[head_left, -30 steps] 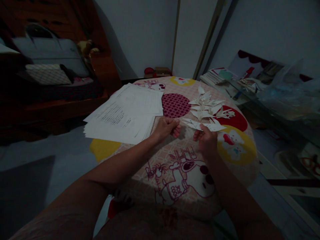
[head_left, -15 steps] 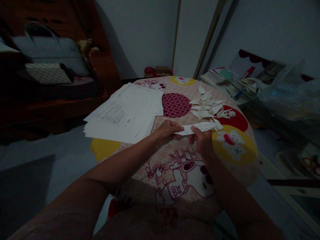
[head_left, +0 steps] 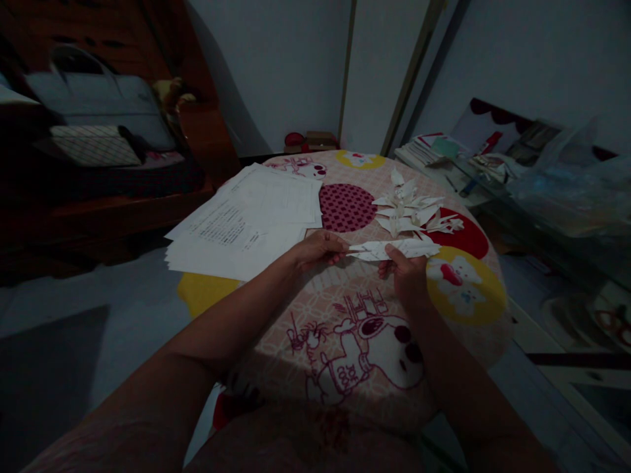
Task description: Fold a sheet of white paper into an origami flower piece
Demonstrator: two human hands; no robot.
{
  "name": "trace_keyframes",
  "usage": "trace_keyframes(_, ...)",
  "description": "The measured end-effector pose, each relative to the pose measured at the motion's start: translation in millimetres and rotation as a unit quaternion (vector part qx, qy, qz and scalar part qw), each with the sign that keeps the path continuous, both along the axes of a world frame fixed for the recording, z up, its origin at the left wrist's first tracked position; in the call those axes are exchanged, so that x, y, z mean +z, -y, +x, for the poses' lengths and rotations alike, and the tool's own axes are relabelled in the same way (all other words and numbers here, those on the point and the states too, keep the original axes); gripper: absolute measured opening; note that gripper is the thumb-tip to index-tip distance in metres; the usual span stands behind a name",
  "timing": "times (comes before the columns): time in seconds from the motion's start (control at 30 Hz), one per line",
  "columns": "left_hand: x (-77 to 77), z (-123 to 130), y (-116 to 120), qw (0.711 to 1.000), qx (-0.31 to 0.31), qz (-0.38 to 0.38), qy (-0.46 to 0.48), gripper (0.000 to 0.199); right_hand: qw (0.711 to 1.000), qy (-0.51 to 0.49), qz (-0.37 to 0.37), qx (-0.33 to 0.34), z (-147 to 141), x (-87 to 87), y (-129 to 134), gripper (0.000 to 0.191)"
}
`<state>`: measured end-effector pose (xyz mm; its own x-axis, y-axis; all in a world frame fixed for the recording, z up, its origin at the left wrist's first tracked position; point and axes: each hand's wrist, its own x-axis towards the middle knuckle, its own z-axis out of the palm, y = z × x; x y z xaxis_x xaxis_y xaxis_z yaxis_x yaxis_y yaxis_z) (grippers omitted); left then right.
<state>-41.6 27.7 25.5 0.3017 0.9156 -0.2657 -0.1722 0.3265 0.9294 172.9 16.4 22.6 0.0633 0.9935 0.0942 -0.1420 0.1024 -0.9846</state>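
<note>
A long, narrow piece of folded white paper (head_left: 417, 247) stretches between my two hands just above the table. My left hand (head_left: 323, 248) pinches its thin left end between thumb and fingers. Around the middle, my right hand (head_left: 405, 266) grips it, thumb on top and fingers underneath. Faint marks show on the paper's surface. Right behind it lies a cluster of folded white paper pieces (head_left: 401, 213) with pointed tips. A stack of printed sheets (head_left: 236, 226) rests to the left of my left hand.
The round table wears a patterned cloth (head_left: 315, 328) with cartoon figures. At right, a glass-topped stand (head_left: 497, 203) holds papers and a clear plastic bag (head_left: 562, 190). A wooden seat (head_left: 207, 144) at left carries a pale handbag (head_left: 103, 98) and a quilted purse (head_left: 96, 144).
My left hand has shifted slightly left, to the paper's tip, and a narrow point now shows there. The right hand has moved a little to the right along the paper.
</note>
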Motion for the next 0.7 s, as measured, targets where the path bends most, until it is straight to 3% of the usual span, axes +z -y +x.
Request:
trace_keyframes(0.1, 4.6, -0.1, 2.5, 0.999, 0.010, 0.017, 0.029, 0.015, 0.999, 0.021, 0.015, 0.048, 0.4, 1.1, 1.9, 0.024)
trace_keyframes(0.2, 6.3, 10.3, 9.6, 0.998, -0.034, 0.052, 0.027, 0.026, 0.990, 0.051, 0.005, 0.129, -1.7, -0.2, 5.4, 0.024)
trace_keyframes(0.3, 3.8, 21.1, 15.5, 0.995, -0.048, 0.087, -0.007, 0.027, 0.984, 0.071, -0.009, 0.166, -3.6, -3.2, 6.9, 0.024)
trace_keyframes(0.43, -0.9, 22.3, 15.7, 0.993, -0.030, 0.109, -0.026, 0.027, 0.984, 0.069, -0.012, 0.165, -2.1, -4.6, 4.2, 0.028)
trace_keyframes(0.57, -2.7, 22.0, 15.1, 0.994, -0.020, 0.110, -0.019, 0.023, 0.993, 0.051, -0.002, 0.110, -1.5, -2.6, 3.3, 0.030)
trace_keyframes(0.7, -0.1, 31.3, 19.5, 0.989, 0.030, 0.141, 0.014, 0.028, 0.993, 0.064, -0.008, 0.101, -4.1, -2.6, 5.5, 0.030)
